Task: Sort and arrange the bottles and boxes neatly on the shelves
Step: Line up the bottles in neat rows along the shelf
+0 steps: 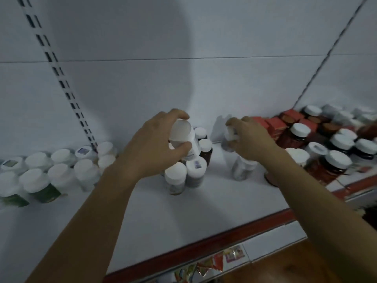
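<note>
Your left hand [151,148] has its fingers [177,113] and thumb curled round a white bottle [184,137], lifted clear of the shelf [183,211]. The bottle is tilted: its long axis runs from the flat white round end beside your fingertips, which faces up and back toward you, down and away to the labelled end below your thumb. Just under that lower end stands a small cluster of white-capped bottles [175,176], upright, with two darker ones behind them. Your right hand [251,139] curls its fingers over a smaller white-capped bottle [231,134]; it is blurred, so you cannot tell its tilt or whether it touches anything beneath. Below your right palm a pale bottle [241,168] stands upright on the shelf. Beyond your left wrist, well apart from the fingers, sit rows of white-capped bottles [61,166], some with green labels. Past your right knuckles lie red boxes [275,123] against the back panel [142,78], and next to them amber bottles [334,164] with white caps. A red strip [204,242] edges the shelf front, under both forearms.
</note>
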A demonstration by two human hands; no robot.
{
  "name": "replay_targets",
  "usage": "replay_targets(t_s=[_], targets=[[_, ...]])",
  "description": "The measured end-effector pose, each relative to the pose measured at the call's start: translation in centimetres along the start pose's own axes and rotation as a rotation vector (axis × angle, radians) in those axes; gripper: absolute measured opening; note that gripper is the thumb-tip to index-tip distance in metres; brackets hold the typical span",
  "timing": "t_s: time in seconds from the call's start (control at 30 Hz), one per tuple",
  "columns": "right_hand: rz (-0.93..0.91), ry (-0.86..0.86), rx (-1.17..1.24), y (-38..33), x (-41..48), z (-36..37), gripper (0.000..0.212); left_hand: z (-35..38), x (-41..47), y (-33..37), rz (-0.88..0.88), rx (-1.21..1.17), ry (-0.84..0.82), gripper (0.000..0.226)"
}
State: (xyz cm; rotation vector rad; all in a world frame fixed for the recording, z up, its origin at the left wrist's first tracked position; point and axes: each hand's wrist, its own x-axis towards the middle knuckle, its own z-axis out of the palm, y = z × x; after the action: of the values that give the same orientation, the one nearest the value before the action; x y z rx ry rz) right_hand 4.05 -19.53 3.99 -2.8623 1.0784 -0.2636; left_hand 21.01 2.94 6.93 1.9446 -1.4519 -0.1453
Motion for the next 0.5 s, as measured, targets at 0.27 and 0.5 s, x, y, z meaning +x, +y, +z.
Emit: replay_targets(t_s=[0.27,0.5], targets=[[-0.038,-0.071,0.097,5.0,-0.8,-0.1,0.050,6.2,4.8,3.2,0.179,0.064,-0.337,0.051],[-0.047,-0.040,-0.032,15.3,-1.0,-4.5,0.031,10.4,6.8,4.4,0.131,0.587,-0.545,0.048]])
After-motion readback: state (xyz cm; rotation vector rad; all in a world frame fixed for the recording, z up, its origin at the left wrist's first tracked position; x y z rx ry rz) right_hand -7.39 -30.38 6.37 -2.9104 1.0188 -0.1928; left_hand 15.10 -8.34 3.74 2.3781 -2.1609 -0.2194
